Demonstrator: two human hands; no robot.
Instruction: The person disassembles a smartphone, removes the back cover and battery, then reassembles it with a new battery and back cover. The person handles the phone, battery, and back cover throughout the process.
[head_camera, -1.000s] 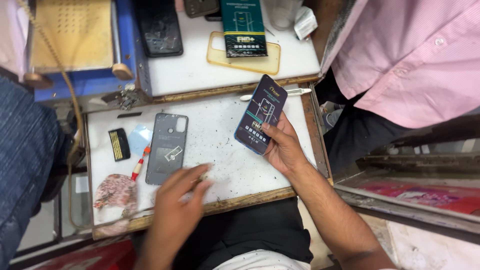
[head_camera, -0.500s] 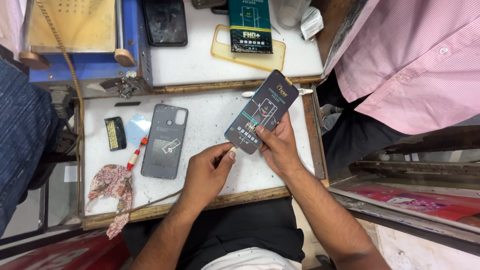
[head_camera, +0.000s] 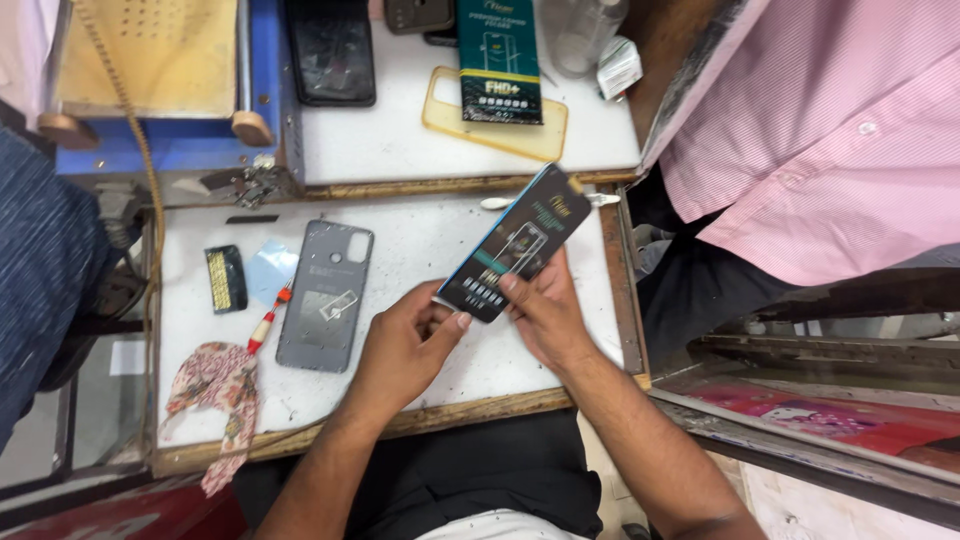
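While both forearms reach up from the bottom edge, the left hand (head_camera: 405, 345) pinches the lower corner of a dark flat packet (head_camera: 512, 245) between thumb and fingers, and the right hand (head_camera: 545, 315) grips the same packet from beneath, its thumb pressed on the printed face; the packet (long, slim, dark with a teal band) is held tilted just above the white worktop (head_camera: 420, 230), its far end pointing up and right; just left of the left hand a grey phone back cover (head_camera: 325, 295) lies flat on the worktop, with a small red-and-white tool (head_camera: 268, 320) touching its left edge; a patterned cloth (head_camera: 215, 390) hangs over the near left corner, and a small black-and-yellow block (head_camera: 225, 278) sits beyond it; farther off, past a wooden ledge, a yellowish clear phone case (head_camera: 495, 125) lies under a green-and-black box (head_camera: 498, 55); a black phone (head_camera: 330, 50) rests beside them, next to a blue machine with a tan pad (head_camera: 150, 70); at the right, a person in a pink shirt (head_camera: 810, 130) stands close by.
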